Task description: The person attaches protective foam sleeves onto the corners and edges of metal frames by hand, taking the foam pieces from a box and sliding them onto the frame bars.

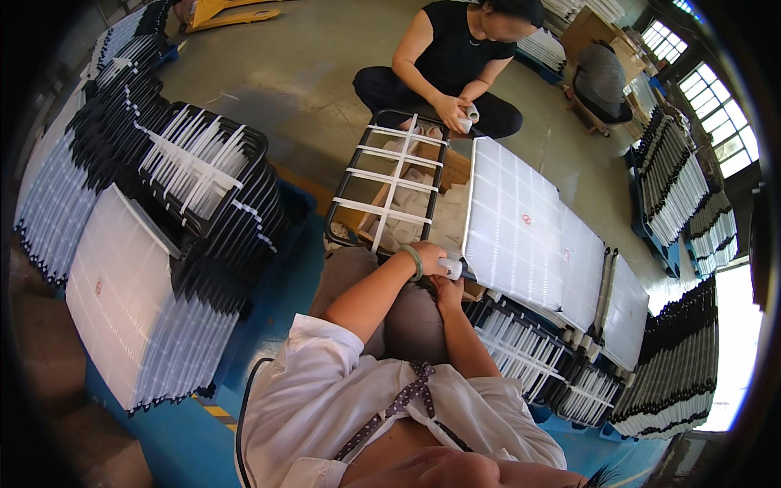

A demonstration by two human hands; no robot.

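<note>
While stacked panels crowd frame left and right, bare floor lies open at upper centre. Both hands' grip clenches a small white roll: left hand, right hand, beside a black frame with white slats.

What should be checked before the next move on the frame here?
1. Left hand at the near edge of the black frame: ok.
2. Right hand under the white roll: ok.
3. Grip on the roll firm: cannot tell.
4. White strips lie in a grid across the frame: ok.
5. Co-worker's hands off the frame, on another roll at the far edge: ok.
6. White panel beside the frame, whether it overlaps: cannot tell.
</note>
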